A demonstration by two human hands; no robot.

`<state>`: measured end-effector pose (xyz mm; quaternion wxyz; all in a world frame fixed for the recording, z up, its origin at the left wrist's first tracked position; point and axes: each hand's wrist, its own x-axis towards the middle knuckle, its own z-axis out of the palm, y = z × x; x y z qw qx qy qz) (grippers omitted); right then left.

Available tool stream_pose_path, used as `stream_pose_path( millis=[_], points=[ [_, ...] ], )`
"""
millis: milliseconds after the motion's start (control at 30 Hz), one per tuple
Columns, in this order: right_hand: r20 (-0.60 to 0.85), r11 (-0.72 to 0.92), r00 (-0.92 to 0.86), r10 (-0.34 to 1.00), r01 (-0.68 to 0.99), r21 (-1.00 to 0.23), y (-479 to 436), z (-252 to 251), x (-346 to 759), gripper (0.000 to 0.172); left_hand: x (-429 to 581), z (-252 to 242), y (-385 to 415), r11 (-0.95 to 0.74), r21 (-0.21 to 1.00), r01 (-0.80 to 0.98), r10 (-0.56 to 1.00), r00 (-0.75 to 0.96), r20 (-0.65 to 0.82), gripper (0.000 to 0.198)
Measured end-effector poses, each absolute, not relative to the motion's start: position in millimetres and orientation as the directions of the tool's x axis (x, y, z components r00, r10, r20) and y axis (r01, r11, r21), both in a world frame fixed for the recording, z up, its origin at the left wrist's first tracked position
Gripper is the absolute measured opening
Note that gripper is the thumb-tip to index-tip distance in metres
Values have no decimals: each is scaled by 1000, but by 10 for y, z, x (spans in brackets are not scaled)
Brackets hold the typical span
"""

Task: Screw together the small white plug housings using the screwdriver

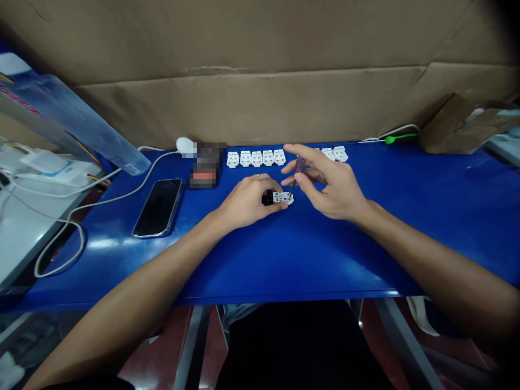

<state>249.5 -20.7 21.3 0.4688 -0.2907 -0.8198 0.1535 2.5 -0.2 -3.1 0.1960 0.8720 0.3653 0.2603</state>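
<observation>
My left hand [252,201] is closed on a small white plastic part [281,197] with a black end, held low over the blue table. My right hand [331,181] grips a small screwdriver [299,163] by its purplish clear handle. Its thin shaft slants down, and the tip meets the white part near its right end. Whether the tip sits in a screw is too small to tell. Behind my hands stands a row of similar white parts [257,158]. More of these white pieces [340,154] lie farther right, some covered by my right hand.
A phone [157,208] lies to the left, beside a blurred dark box [205,168]. A white cable [83,238] loops over the table's left side. Cardboard [260,103] rises along the back, and a brown carton [455,127] stands at the back right.
</observation>
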Motion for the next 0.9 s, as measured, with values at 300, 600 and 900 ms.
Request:
stream_pose_path(
  millis=[300,600,900],
  points=[
    [730,816,-379,569,369,-445,-165,201,2507,45,-61,95,62,-687,570,451,670,696,258,30],
    [795,855,-365,485,392,-341,-181,196,2523,41,-67,52,80,-689,575,441,678,672,298,27],
    [783,848,-360,507,368,-381,-194,121,2492,50,-61,73,62,-695,564,447,671,684,285,27]
  ],
)
